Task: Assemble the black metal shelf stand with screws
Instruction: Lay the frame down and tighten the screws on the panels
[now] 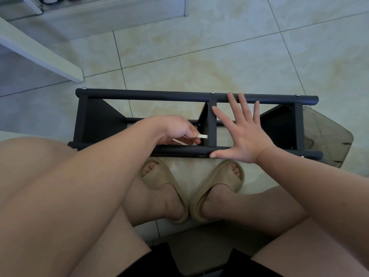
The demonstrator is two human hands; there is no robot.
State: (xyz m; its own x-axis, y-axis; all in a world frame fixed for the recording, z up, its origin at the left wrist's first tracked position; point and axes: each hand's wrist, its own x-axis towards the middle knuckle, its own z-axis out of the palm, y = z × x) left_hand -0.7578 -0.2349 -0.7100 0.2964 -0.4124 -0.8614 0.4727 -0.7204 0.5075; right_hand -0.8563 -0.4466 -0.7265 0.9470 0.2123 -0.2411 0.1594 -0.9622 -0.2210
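L hand (175,128) pinches silver tool (202,136) at shelf stand (159,95) mid panel; R hand (243,134), fingers (244,103) wide, atop it.

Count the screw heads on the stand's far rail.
3 screw heads: left end, middle, near the right end of the far rail. The right hand covers a stretch, so another may be hidden.

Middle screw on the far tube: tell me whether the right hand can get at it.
Probably yes: the right hand is spread open, fingertips over the far tube beside the middle screw, which nothing covers.
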